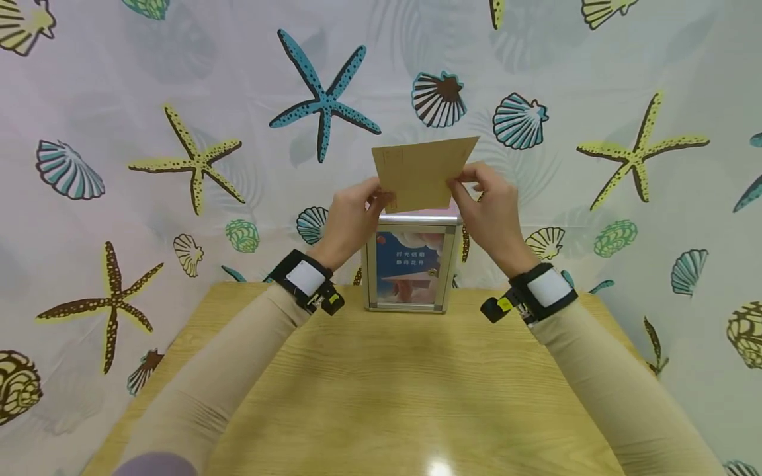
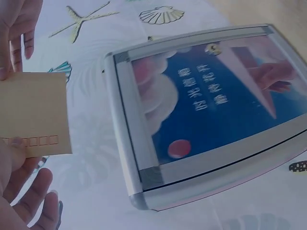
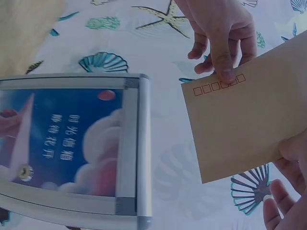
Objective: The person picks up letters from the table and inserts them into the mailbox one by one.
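Observation:
Both hands hold a brown paper envelope (image 1: 419, 172) in the air, above a framed box (image 1: 411, 264) with a blue and pink picture front. My left hand (image 1: 354, 215) pinches the envelope's left edge between thumb and fingers. At its right edge, my right hand (image 1: 491, 208) pinches it the same way. A row of small red printed squares shows on the envelope (image 3: 249, 115) in the right wrist view, near the left thumb. The silver-framed box (image 2: 211, 110) stands apart from both hands in the left wrist view. The envelope covers part of the box's top in the head view.
The box stands at the back of a wooden table (image 1: 381, 383). Behind it hangs a white cloth (image 1: 250, 79) printed with starfish and shells. Each wrist wears a black strap (image 1: 303, 277) with a small camera. A purple rounded shape (image 1: 156, 465) shows at the bottom left.

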`<state>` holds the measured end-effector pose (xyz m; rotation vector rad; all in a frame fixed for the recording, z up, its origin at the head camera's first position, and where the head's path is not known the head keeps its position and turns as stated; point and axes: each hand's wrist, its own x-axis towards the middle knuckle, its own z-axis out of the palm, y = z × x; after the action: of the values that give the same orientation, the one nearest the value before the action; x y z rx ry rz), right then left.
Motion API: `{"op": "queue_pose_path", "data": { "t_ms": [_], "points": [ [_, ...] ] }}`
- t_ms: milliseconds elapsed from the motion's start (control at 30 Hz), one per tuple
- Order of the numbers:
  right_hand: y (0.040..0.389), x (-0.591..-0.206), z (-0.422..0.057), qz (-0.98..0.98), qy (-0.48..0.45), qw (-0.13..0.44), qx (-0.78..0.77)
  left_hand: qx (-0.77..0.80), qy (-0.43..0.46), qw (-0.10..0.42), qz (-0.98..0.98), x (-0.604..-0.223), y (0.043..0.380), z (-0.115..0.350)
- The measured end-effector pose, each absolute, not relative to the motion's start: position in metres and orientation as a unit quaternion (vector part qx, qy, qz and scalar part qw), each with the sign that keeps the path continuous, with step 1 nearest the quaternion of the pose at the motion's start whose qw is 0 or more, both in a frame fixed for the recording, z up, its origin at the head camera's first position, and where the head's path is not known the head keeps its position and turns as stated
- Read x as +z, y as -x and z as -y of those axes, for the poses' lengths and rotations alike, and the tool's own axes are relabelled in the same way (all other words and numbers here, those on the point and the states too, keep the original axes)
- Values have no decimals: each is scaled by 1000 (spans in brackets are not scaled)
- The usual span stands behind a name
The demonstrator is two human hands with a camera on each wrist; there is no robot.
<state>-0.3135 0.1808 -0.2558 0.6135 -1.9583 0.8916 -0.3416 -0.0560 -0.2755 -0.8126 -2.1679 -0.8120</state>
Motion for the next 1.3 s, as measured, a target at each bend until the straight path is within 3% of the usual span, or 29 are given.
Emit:
{"op": "queue_pose_path", "data": {
  "t_ms": [233, 500, 867, 967, 1167, 1300],
  "points": [
    [336, -247, -177, 807, -225, 418, 351, -303, 264, 321, 858, -262, 363, 55],
    [351, -266, -174, 844, -192, 354, 356, -311, 253, 284, 871, -275, 382, 56],
    [361, -276, -175, 851, -186, 324, 369, -311, 257, 253, 879, -285, 393, 55],
    [358, -277, -174, 839, -194, 334, 383, -290, 247, 258, 888, -287, 395, 55],
    [354, -270, -173, 801, -249, 417, 351, -251, 224, 243, 910, -288, 398, 51],
    [359, -269, -178, 816, -232, 410, 334, -267, 202, 240, 911, -285, 396, 49]
  ]
}}
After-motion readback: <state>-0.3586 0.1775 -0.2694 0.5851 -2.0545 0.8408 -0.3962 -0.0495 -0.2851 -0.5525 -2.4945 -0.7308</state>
